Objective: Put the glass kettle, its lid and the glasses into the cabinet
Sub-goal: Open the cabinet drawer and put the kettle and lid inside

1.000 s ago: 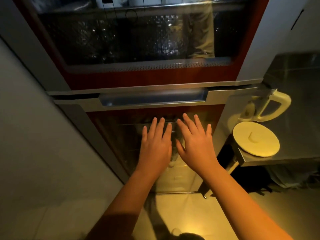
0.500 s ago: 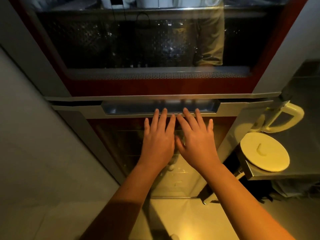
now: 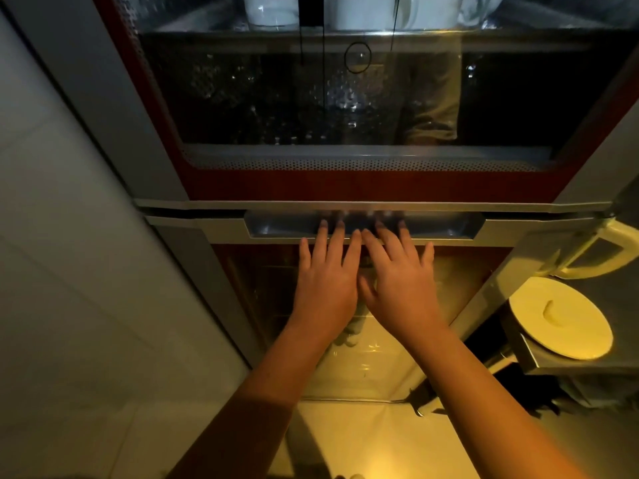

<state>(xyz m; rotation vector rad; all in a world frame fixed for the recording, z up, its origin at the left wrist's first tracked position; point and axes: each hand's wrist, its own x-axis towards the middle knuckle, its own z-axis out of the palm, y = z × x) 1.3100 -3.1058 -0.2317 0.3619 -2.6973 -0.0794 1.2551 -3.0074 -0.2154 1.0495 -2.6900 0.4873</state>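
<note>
A tall cabinet with red-framed glass doors fills the view; its recessed metal handle (image 3: 276, 228) runs across the top of the lower door (image 3: 256, 292). My left hand (image 3: 325, 281) and my right hand (image 3: 397, 285) lie side by side, palms down, fingers straight, with the fingertips reaching into the handle recess. Neither hand holds anything. At the right, on a metal shelf (image 3: 581, 366), the round white lid (image 3: 560, 318) lies flat. Behind it stands the glass kettle, of which mainly the pale handle (image 3: 601, 255) shows. Glasses glint dimly behind the upper door's pane (image 3: 262, 95).
A grey wall (image 3: 69, 271) runs close along the left of the cabinet. The pale floor (image 3: 363, 440) lies below my arms. White containers (image 3: 269, 10) sit on the cabinet's top shelf. Dark clutter lies under the metal shelf at the right.
Both hands have moved up the lower door's glass together, from its middle to the handle recess, where the fingertips now reach in. The camera has come closer.
</note>
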